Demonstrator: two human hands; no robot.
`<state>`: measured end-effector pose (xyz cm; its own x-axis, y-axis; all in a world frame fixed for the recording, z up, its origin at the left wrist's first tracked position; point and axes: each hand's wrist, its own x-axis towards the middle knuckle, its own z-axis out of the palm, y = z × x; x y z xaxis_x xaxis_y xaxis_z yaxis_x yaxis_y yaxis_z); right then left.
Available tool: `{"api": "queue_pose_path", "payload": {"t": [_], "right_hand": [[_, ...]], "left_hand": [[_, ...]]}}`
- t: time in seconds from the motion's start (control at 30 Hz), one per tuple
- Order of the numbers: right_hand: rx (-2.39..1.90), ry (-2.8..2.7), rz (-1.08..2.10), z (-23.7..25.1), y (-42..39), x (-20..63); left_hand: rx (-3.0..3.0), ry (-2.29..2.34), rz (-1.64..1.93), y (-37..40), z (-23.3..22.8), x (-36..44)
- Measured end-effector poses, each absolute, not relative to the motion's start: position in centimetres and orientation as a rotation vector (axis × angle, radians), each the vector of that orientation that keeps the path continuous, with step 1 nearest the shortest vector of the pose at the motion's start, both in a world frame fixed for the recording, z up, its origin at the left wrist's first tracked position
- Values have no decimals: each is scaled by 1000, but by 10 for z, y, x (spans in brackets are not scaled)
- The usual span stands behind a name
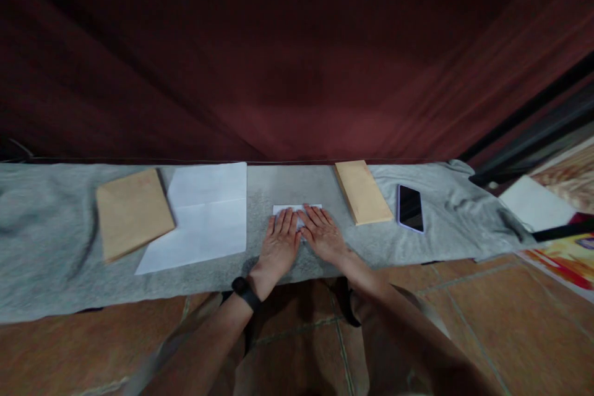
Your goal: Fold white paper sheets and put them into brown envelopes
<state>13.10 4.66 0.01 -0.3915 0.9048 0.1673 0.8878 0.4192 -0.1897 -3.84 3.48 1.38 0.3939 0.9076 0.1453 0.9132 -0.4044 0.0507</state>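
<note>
Grey cloth (408, 247): hands flat on unmarked paper (297, 208).

Dim, soft blur, wide-angle edge warp.

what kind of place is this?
Probably a makeshift home workspace on the floor: terracotta floor tiles, a grey cloth spread as the work surface, and a dark red curtain behind. Both hands press a small folded white paper.

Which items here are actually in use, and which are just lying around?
In use:
- small folded white paper, pressed flat on the grey cloth
- left hand
- right hand

Lying about:
- large creased white sheet
- wide tan envelope
- narrow tan envelope
- black smartphone
</note>
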Motion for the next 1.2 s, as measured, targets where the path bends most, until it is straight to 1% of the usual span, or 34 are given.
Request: {"api": "queue_pose_path", "payload": {"t": [0.23,0.43,0.7,1.0,1.2], "right_hand": [[-1592,-2456,124,4,46,131],[-1639,-2488,75,8,45,129],[-1836,-2298,-11,-1,34,126],[-1891,-2192,-110,-10,29,129],[-1904,-2143,-120,-13,33,132]], "left_hand": [[-2573,-1601,-173,29,9,-30],[-2579,-1535,-120,18,16,-26],[-2571,-1507,-114,8,19,-25],[-2598,-1560,-147,1,13,-26],[-2627,-1548,-137,2,11,-27]]}}
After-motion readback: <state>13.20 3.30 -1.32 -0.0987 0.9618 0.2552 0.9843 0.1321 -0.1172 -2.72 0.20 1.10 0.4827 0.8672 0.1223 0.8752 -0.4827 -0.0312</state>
